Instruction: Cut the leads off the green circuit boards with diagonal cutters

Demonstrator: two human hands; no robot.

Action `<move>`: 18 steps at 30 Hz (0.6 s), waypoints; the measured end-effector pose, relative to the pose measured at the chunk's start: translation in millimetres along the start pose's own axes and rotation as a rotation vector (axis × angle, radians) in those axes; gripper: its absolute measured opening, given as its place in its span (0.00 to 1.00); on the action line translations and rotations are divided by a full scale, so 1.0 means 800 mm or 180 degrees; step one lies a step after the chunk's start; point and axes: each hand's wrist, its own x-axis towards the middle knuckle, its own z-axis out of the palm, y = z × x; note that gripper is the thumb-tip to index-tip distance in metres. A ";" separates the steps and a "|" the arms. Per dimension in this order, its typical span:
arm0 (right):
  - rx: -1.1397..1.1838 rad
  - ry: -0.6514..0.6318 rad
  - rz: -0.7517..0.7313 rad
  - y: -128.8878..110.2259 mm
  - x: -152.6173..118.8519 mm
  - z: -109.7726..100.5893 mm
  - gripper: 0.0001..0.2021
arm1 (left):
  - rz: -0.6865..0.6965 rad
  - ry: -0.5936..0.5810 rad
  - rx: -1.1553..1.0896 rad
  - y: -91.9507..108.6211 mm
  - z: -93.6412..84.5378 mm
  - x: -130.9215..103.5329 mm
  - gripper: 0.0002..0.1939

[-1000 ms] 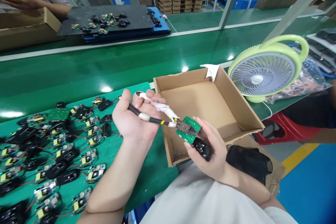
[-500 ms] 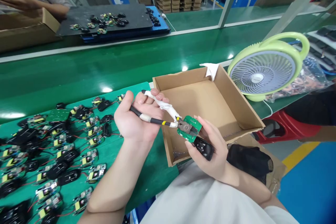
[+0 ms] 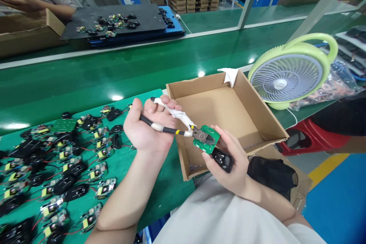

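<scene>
My left hand (image 3: 156, 126) is wrapped round the handles of a pair of cutting pliers (image 3: 171, 116), one handle black and one wound in white tape. Their jaws lie over the face of a green circuit board (image 3: 206, 148), just above the cardboard box (image 3: 225, 103). Whether the jaws touch the board or a lead on it, I cannot tell. Between thumb and fingers, my right hand (image 3: 231, 160) grips the board by its edge, together with a black plastic housing (image 3: 222, 160) that sits below it against the palm.
Several circuit boards wired to black housings (image 3: 71, 173) cover the green mat on the left. A green fan (image 3: 288, 76) stands right of the box. Across the belt (image 3: 128, 65), another person's arm (image 3: 25, 2) rests near a box and a black tray (image 3: 151, 19).
The pliers' handles have shifted slightly left with my left hand, and the jaws have turned a little over the board. My right hand stays nearly still.
</scene>
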 end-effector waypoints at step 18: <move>0.0118 0.0025 -0.0002 -0.001 -0.001 0.000 0.32 | -0.0061 0.0322 0.0043 -0.004 0.003 0.001 0.23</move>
